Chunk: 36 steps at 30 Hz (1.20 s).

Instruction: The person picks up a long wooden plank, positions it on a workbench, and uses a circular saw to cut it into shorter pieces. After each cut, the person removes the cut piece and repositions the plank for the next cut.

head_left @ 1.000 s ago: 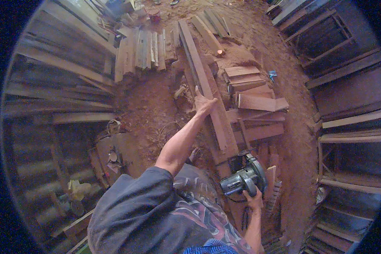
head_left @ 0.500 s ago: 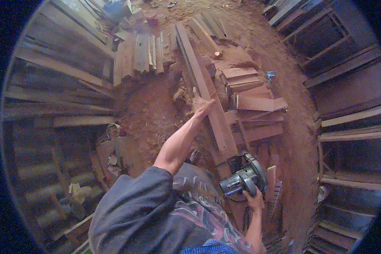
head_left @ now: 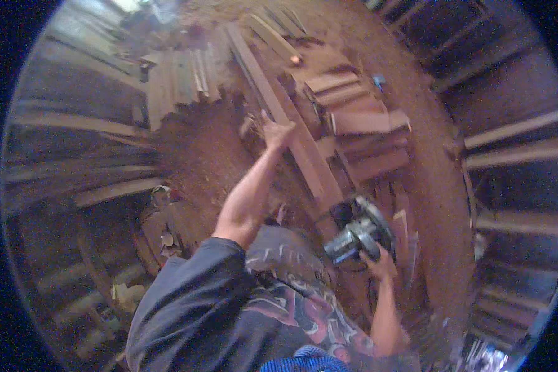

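Observation:
A long reddish-brown timber beam runs from the far middle toward my body. My left hand grips it partway along, the thumb side lying over the top face and fingers along the left side. At the beam's near end is a dark circular saw, its round guard toward the right. My right hand is wrapped round the saw's rear handle. Whether the blade touches the wood is hidden by the saw's body and blur.
Right of the beam lie stacked short boards. Upright planks stand in a row at the far left, and loose timbers lie beyond. Sawdust covers the ground. Timber racks line the right side.
The whole view has shifted and blurred, so the beam and boards appear farther up and left. Both hands keep their holds on the beam and the saw.

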Each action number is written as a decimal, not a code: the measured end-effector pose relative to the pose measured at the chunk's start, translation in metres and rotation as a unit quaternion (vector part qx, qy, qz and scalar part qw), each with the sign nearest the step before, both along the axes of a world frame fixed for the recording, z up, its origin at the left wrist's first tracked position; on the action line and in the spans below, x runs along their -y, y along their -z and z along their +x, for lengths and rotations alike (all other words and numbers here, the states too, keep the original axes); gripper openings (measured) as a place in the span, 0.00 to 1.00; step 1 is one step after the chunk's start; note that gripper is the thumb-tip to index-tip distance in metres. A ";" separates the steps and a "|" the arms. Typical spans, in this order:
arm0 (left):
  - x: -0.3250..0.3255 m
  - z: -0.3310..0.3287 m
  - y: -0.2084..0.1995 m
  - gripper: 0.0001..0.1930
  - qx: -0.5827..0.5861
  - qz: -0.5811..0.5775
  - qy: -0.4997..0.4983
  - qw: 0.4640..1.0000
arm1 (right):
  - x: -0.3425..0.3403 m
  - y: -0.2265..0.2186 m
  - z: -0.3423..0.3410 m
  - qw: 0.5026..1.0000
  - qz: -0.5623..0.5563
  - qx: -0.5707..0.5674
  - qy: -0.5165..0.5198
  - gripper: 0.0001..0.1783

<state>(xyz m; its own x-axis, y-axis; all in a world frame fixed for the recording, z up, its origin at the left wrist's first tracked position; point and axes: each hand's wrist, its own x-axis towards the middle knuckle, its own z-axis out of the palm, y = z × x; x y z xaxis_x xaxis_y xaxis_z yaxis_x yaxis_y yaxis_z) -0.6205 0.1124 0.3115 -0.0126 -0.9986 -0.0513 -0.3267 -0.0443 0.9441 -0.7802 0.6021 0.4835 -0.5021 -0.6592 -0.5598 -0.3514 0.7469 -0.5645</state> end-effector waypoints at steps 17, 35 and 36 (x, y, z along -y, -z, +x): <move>-0.008 0.045 -0.029 0.42 -0.100 0.151 0.143 0.973 | 0.026 -0.047 0.050 0.985 -0.122 -0.107 0.066 0.20; -0.220 0.014 -0.129 0.31 0.125 0.229 0.463 0.847 | 0.039 -0.094 0.063 0.975 -0.173 -0.079 0.112 0.16; -0.221 0.011 -0.128 0.31 0.127 0.235 0.461 0.847 | 0.037 -0.093 0.063 0.976 -0.167 -0.085 0.111 0.16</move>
<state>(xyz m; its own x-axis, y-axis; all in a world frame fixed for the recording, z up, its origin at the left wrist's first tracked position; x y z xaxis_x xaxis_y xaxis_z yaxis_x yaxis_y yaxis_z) -0.6091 0.3332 0.4391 -0.7041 -0.4397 -0.5575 -0.6163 -0.0115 0.7874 -0.7170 0.5646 0.5768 -0.7197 -0.6557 -0.2283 -0.3121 0.5993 -0.7372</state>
